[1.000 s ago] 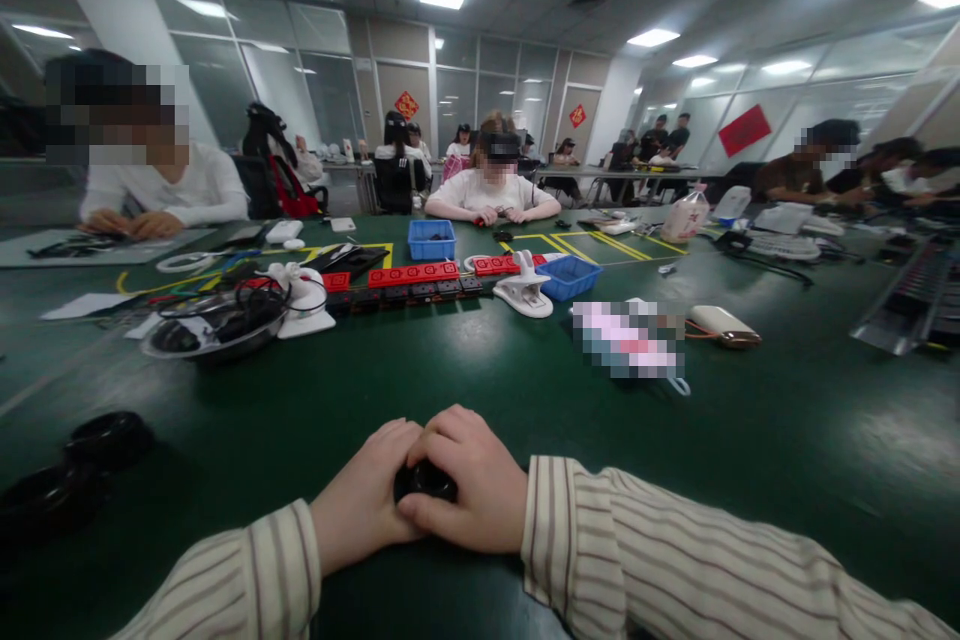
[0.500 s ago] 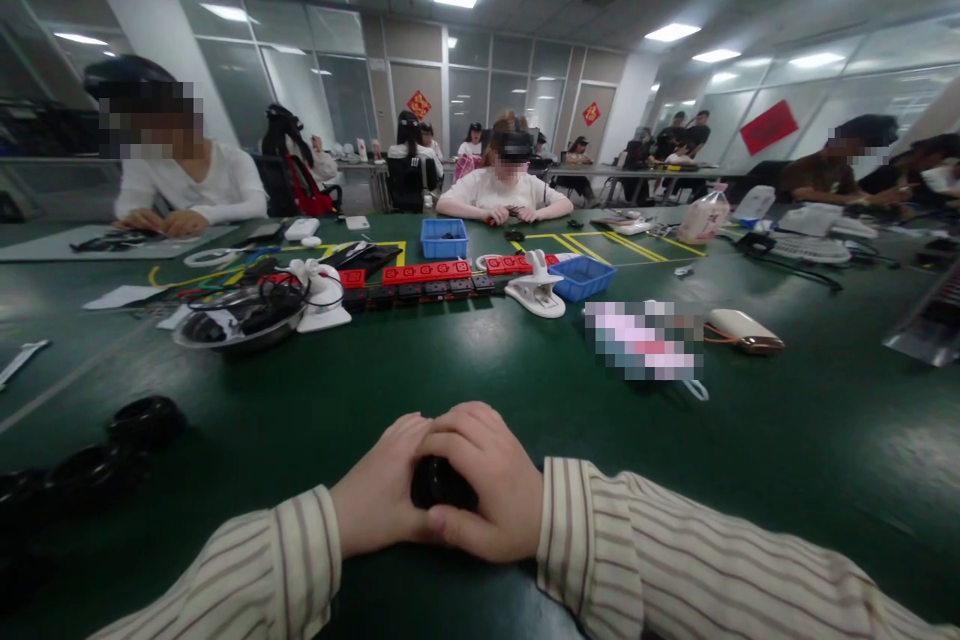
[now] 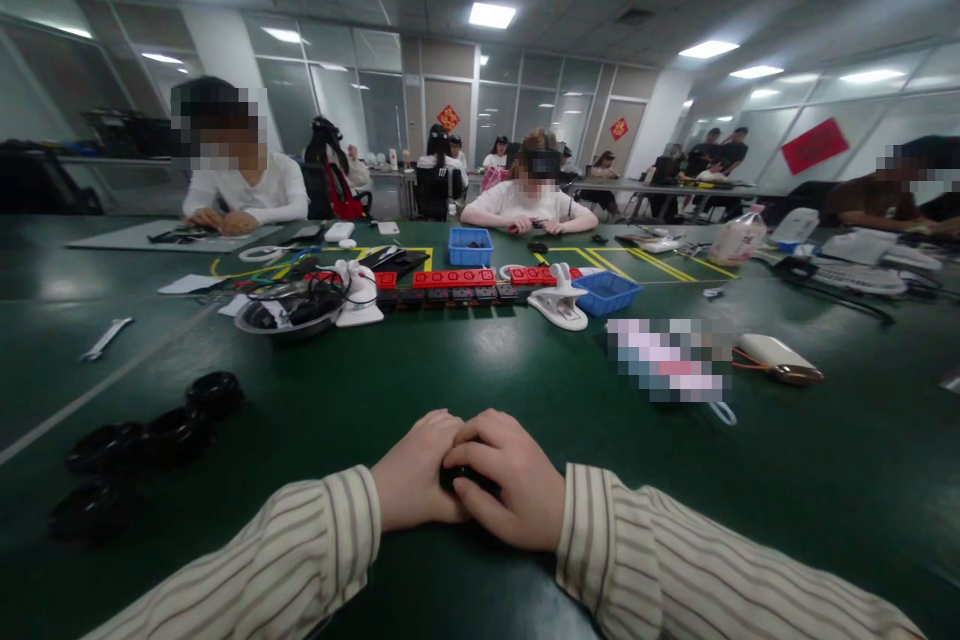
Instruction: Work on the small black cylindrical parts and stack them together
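Note:
Both my hands are together low in the middle of the view, over the green table [image 3: 337, 400]. A glossy black rounded object [image 3: 474, 482] sits between them, mostly covered by fingers. My left hand [image 3: 412, 475] is wrapped around its left side. My right hand [image 3: 516, 485] curls over its top and right side, with its fingers meeting the left hand. The object's full shape is hidden. Off to the left lie several shiny black ring-shaped pieces [image 3: 178, 435], grouped close together.
Ahead stand a metal bowl of cables [image 3: 247, 322], a row of red and black socket blocks [image 3: 454, 278], a white clip base [image 3: 559, 308] and blue bins [image 3: 611, 293]. A wrench [image 3: 107, 338] lies left, a power bank [image 3: 780, 358] right. Other people sit across the table.
The view has swung left and slightly up, so the scene sits further right and lower, and more of the black rings shows. My hands still clasp the black object; less of it shows.

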A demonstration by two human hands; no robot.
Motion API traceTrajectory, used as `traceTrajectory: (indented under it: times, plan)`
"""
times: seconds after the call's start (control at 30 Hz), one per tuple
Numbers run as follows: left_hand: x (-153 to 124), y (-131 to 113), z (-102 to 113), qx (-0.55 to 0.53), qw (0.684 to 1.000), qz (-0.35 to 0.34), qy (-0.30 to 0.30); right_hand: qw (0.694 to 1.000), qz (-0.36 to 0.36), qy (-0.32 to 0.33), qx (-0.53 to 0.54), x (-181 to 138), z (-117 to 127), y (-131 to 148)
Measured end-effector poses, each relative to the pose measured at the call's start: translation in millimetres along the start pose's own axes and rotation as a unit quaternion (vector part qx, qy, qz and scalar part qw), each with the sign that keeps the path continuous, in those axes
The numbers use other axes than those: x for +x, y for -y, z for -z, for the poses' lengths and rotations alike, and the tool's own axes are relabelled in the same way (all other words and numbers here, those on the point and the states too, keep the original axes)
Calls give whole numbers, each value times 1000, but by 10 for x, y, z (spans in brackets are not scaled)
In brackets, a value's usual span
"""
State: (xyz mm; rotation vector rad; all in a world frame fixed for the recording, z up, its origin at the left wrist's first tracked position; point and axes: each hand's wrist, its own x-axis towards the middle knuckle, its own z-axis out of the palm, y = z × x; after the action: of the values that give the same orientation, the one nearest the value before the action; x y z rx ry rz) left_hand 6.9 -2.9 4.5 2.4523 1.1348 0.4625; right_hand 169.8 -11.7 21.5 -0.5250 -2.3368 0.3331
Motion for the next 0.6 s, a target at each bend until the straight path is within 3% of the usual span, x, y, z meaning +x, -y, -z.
traceTrajectory:
  times: [0.13, 0.23, 0.3, 0.5, 0.6]
  plan:
    - [-2, 54, -19, -7, 1000, -20, 6, 994, 98, 12, 39, 15, 8, 21]
    - [-11, 80, -19, -13, 999, -34, 16, 992, 120, 16, 42, 6, -4, 33]
    - [-20, 78, -9, -29, 999, -29, 14, 995, 93, 3, 34, -8, -14, 25]
    - [-31, 6, 53, -66, 998, -4, -22, 996, -79, -49, 2, -47, -37, -53]
    - [-24, -18, 59, -39, 999, 7, -33, 995, -97, -29, -19, -44, -39, -65]
